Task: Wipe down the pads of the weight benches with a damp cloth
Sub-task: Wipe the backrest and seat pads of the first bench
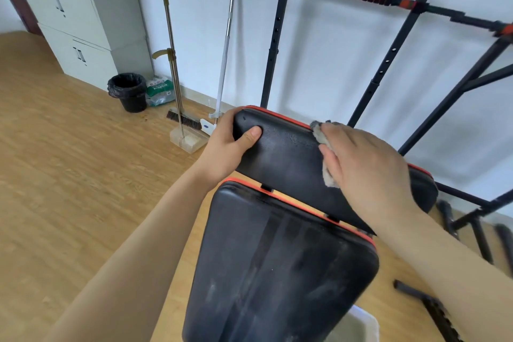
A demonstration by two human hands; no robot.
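Seat (277, 272), gripped backrest (283, 155), cloth (318, 132) under right hand (366, 166)

The wood floor (69, 161) bears the weight bench (277, 272), a black bin (129, 94) and a clear dustpan (189, 142).

Left hand (230, 144) curled round the back pad (286, 158), thumb in front; right hand (369, 166) flat, fingers straight.

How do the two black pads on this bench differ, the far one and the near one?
The far pad has both hands on it: the left hand grips its corner, the right hand presses a cloth on it; the near pad is untouched. The near pad shows pale dusty streaks; the far pad looks darker. Both are black with orange edging.
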